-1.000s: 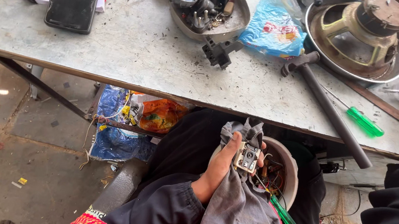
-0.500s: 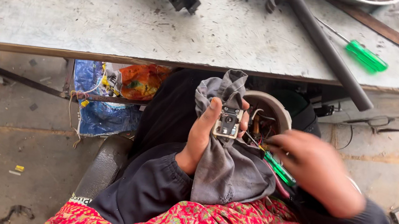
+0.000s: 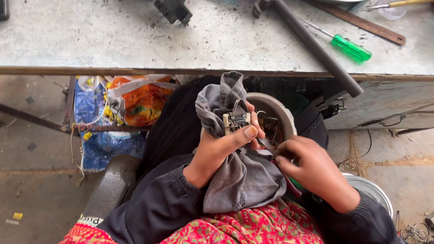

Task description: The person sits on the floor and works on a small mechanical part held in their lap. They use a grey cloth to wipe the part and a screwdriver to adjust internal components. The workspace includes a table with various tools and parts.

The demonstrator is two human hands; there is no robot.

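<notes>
steady the part, work the wires slowly

the left hand (image 3: 219,152) holds a small metal switch-like part (image 3: 236,121) through a grey cloth (image 3: 243,178), thumb pressed on its face, so its grip is closed on that part. it sits in the lap, just below the table (image 3: 76,26) edge and touching the rim of a round motor housing (image 3: 274,112) with wires inside. the right hand (image 3: 316,170) is curled at the housing's lower rim, fingers pinched together; what they pinch is hidden, so i cannot tell whether that grip holds a wire or a tool.

to do this well, the left thumb should likely keep firm pressure so the part does not twist in the cloth, which could slip. the right fingers look best kept close to the part's terminals, pulling gently along the wires rather than sideways, since thin leads may snap. the green screwdriver (image 3: 351,48) and the long dark metal bar (image 3: 311,40) lie on the table, well apart from both hands.
</notes>
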